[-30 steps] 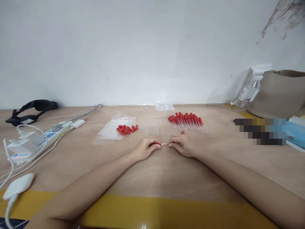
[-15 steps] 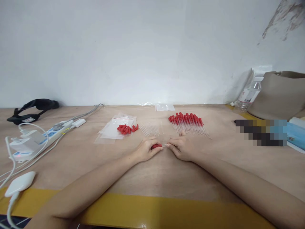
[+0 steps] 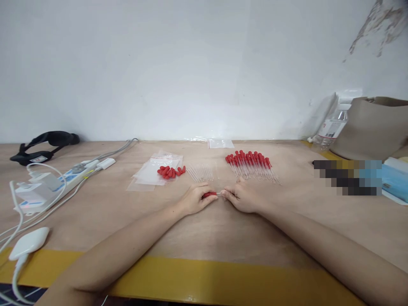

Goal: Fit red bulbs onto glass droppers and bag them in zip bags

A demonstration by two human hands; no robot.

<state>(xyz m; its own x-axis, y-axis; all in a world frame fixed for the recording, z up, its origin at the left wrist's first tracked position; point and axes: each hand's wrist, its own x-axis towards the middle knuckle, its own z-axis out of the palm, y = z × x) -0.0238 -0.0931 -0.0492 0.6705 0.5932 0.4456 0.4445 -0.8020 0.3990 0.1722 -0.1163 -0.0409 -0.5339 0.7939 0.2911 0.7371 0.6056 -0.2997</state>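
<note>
Right hand closer to left hand than a second ago, left closed around a red bulb, right pinching a clear tube at the bulb's end, brown tabletop, yellow front edge, pale wall behind.

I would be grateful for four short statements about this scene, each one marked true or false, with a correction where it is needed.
1. The left hand grips a red, rubber-like bulb. True.
2. The right hand is open and holds nothing. False: the right hand pinches a thin, clear tube.
3. Loose red bulbs lie partly on flat, translucent plastic bags. True.
4. The clear plastic bottle is left of the hands. False: the bottle is on the right, beside a greyish-beige container.
</note>
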